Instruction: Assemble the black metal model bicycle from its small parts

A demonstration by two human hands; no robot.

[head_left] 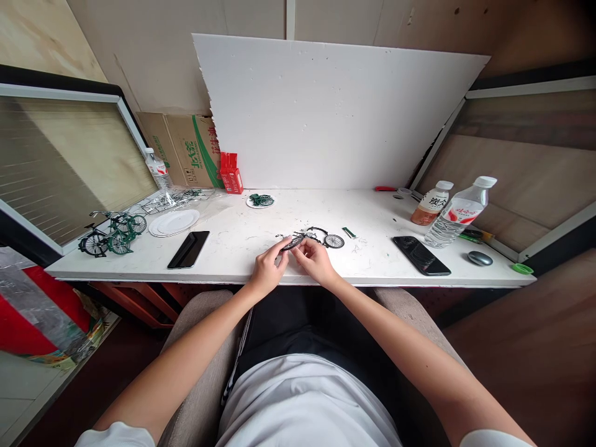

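At the front middle of the white table [223, 257], my left hand [268, 268] pinches a small black spoked model wheel [292, 243] by its left side. My right hand [315, 259] has its fingertips closed on the wheel's right side. Just beyond the right hand lies a second spoked wheel [334, 241], with a thin curved black piece [318, 229] and tiny dark bits around it. A small green strip [349, 233] rests farther right. Whether the held wheel is joined to other parts is hidden by my fingers.
Black and green model bicycles [114, 234] stand at the left, near white plates [174, 222] and a phone [189, 249]. A small plate [261, 200] holds green parts. At right are another phone [421, 255], two bottles [460, 214] and a mouse [480, 258]. A white board [339, 112] stands behind.
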